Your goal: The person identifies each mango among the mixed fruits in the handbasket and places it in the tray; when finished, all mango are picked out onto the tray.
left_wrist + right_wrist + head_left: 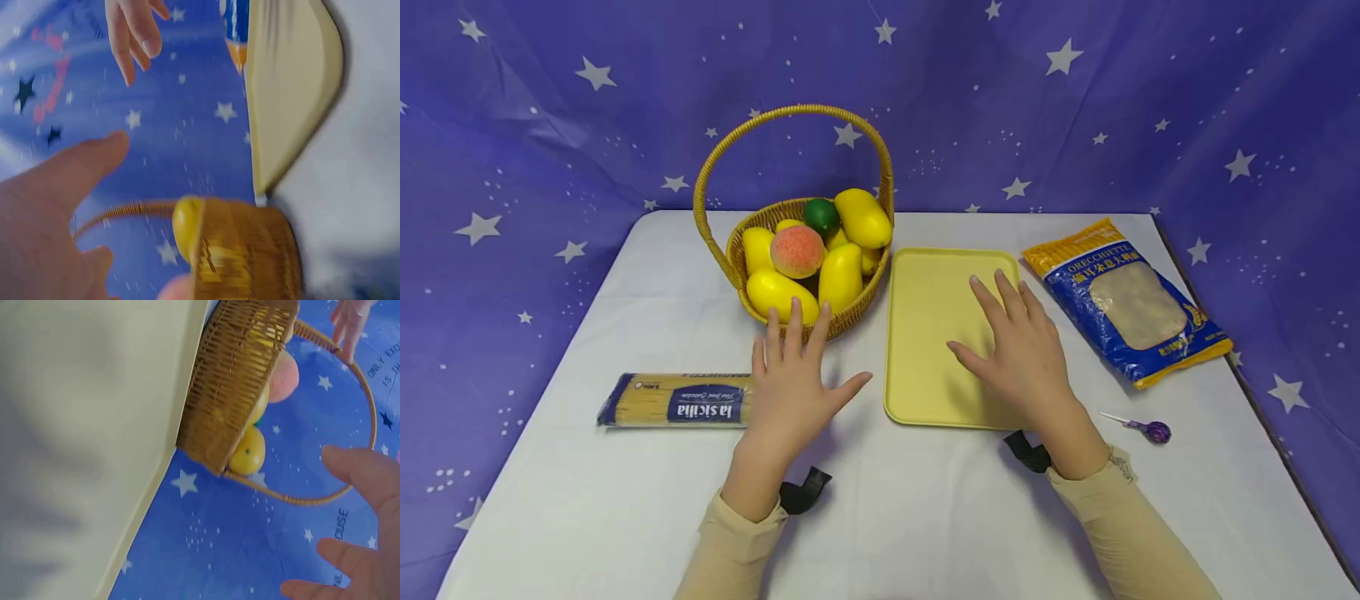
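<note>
My left hand [790, 400] hovers with fingers spread in front of the wicker basket [859, 312], partly covering the right end of a spaghetti pack [677, 400]. It holds nothing. Over the yellow tray [925, 333] is my right hand [1026, 358], also spread and holding nothing. The basket carries several yellow mangoes [841, 277], a peach [797, 252] and a dark green fruit [822, 217]. In the right wrist view, the basket [231, 381] shows beyond the tray [94, 425], with the right thumb [356, 465] at the side.
A blue and orange orecchiette bag [1131, 300] lies right of the tray. Closer to the front is a purple-wrapped lollipop [1156, 432]. The basket's tall handle [793, 110] arches above the fruit. A purple star-patterned cloth [962, 100] hangs behind the white table [880, 517].
</note>
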The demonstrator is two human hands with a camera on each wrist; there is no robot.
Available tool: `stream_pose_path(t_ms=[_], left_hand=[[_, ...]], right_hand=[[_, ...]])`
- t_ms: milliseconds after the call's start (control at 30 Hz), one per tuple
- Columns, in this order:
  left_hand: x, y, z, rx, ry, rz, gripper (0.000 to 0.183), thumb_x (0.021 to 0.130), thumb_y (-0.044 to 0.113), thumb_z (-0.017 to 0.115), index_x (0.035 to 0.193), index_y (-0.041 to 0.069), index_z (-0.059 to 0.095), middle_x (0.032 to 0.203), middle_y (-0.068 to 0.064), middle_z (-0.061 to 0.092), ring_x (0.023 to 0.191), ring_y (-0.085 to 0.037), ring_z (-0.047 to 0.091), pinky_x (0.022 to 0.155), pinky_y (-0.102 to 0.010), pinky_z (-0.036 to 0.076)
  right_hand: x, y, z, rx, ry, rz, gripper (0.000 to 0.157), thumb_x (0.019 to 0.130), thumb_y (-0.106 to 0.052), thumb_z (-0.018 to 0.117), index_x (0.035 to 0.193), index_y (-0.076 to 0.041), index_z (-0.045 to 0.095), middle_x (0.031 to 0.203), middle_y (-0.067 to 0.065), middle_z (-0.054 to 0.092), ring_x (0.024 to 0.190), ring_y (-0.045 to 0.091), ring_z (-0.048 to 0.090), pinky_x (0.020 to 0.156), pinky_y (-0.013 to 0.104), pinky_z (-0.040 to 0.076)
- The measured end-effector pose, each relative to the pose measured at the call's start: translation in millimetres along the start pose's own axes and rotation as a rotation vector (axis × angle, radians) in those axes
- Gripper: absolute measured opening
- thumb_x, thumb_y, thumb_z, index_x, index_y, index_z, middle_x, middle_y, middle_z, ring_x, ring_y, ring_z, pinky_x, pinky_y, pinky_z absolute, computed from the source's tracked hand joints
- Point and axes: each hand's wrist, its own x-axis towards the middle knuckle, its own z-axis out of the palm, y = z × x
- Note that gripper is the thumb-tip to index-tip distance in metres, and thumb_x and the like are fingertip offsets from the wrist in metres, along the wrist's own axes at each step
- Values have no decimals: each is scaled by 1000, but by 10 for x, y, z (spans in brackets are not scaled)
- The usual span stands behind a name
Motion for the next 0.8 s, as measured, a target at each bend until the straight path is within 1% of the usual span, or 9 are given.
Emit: stream_pose_path(t_ms=[67, 133, 267, 333, 400, 533, 633, 733, 800], left_hand=[[-28, -107, -4, -35, 15, -57, 99, 83, 66, 60, 156, 24, 8, 160, -16, -3, 144, -39, -8, 112, -62, 2], [-39, -218, -14, -77, 54, -117, 97, 84, 56, 66, 156, 19, 12, 159, -21, 0, 144, -43, -3, 111, -64, 7], [10, -419, -28, -187, 120, -225, 88, 87, 41, 69, 153, 11, 20, 156, -27, 3, 142, -48, 6, 108, -67, 15], [49, -495, -23, -248, 112, -272, 84, 89, 40, 68, 152, 9, 23, 156, -27, 3, 141, -48, 9, 108, -67, 17], [85, -554, -4, -302, 77, -306, 82, 90, 40, 67, 151, 8, 24, 156, -27, 1, 140, -49, 12, 109, -65, 18], [132, -613, 32, -369, 39, -320, 79, 91, 39, 66, 150, 6, 25, 156, -28, 7, 140, -48, 16, 110, -62, 19], [169, -634, 69, -413, 49, -297, 75, 92, 36, 65, 147, 4, 26, 152, -28, 21, 139, -45, 23, 110, -58, 23], [199, -654, 114, -472, 54, -297, 70, 92, 36, 65, 144, 6, 28, 148, -26, 32, 135, -41, 33, 108, -56, 31], [205, -670, 142, -517, 50, -310, 69, 93, 37, 65, 142, 8, 28, 147, -25, 34, 133, -40, 37, 106, -55, 34]], right_hand=[[76, -64, 40, 26, -13, -17, 81, 86, -51, 66, 153, -24, 29, 156, 15, 24, 139, 44, 23, 101, 68, 28], [154, -121, 95, 60, -23, -36, 78, 87, -49, 66, 152, -24, 29, 155, 14, 26, 138, 44, 25, 102, 66, 29], [352, -209, 227, 143, -26, -67, 72, 90, -42, 66, 151, -24, 32, 152, 15, 31, 132, 43, 34, 103, 58, 34], [482, -249, 297, 187, -39, -81, 70, 91, -39, 65, 151, -24, 33, 150, 15, 34, 128, 42, 39, 102, 55, 37], [633, -299, 363, 226, -66, -94, 69, 92, -38, 64, 151, -23, 33, 148, 14, 37, 127, 39, 42, 102, 53, 38], [950, -424, 461, 281, -124, -107, 67, 93, -36, 63, 151, -23, 32, 148, 14, 37, 129, 35, 42, 103, 50, 38], [1173, -505, 516, 288, -134, -100, 67, 93, -34, 63, 151, -23, 32, 148, 14, 35, 129, 35, 42, 104, 49, 38], [1363, -568, 562, 294, -135, -76, 67, 93, -34, 64, 151, -22, 32, 146, 15, 37, 123, 34, 46, 101, 46, 41], [1463, -606, 588, 302, -145, -49, 68, 93, -35, 64, 151, -23, 32, 143, 16, 39, 118, 33, 50, 98, 45, 43]])
